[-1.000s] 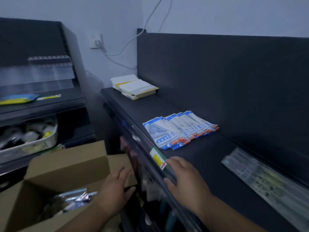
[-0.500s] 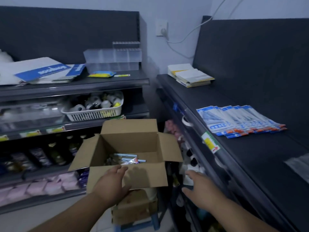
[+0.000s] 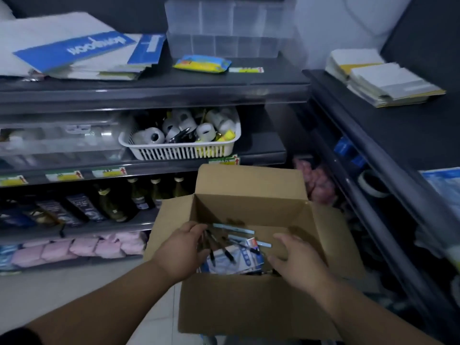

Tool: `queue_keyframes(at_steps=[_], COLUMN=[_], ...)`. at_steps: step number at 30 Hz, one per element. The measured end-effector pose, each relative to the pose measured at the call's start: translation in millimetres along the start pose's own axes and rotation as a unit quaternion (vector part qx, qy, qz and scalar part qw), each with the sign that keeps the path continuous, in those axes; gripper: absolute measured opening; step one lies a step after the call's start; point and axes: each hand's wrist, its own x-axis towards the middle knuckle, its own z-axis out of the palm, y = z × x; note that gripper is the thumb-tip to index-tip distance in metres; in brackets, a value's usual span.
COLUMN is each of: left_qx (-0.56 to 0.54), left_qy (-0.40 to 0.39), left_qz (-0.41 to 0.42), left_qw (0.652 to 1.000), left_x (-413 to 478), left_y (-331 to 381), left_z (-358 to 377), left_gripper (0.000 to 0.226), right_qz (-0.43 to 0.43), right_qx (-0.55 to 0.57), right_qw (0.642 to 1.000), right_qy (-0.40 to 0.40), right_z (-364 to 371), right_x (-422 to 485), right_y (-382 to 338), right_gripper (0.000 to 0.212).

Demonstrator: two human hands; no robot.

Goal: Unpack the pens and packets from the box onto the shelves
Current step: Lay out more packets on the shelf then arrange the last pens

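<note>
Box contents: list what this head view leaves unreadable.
- Pens: the left hand covers part of the bunch; no count possible.
- Packets: print blurred; lower ones hidden by the box front wall.
- Right hand: whether it grips anything is unclear.

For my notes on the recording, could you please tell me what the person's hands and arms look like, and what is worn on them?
Both forearms are bare up to the frame edge. The left hand and the right hand wear no gloves, and no watch, ring or bracelet shows. A dark patch at the lower left corner may be a sleeve edge, though it is too cropped to tell.
</note>
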Motion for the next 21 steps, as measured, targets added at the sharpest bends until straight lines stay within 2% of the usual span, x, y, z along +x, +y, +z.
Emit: queue_keyframes(at_steps=[6,10,15,21], left_qx=[0.087,0.101,0.094,0.151], left_qy=[-0.035,-0.086,-0.157,-0.242], left_qz=[0.039,0.072,0.035,-0.010], left_qw=[0.995,0.989,0.982,0.958], left_x=[47,70,95,117], left_y=[-4,8,3,-1], left_z=[31,61,95,122], left_gripper=[0.059,0.059,0.060,0.075], right_qz=[0.022,0.040,0.055,0.037], right_qx=[-0.014,-0.029,-0.073,-0.098], right_qw=[0.997,0.993,0.982,0.972], right_qy=[-0.072,-0.107,-0.167,-0.212], right_z=[25,33,42,59], right_x=[38,57,79,105], right_y=[5,21,50,64], right_gripper=[0.054,0.064,0.066,0.065])
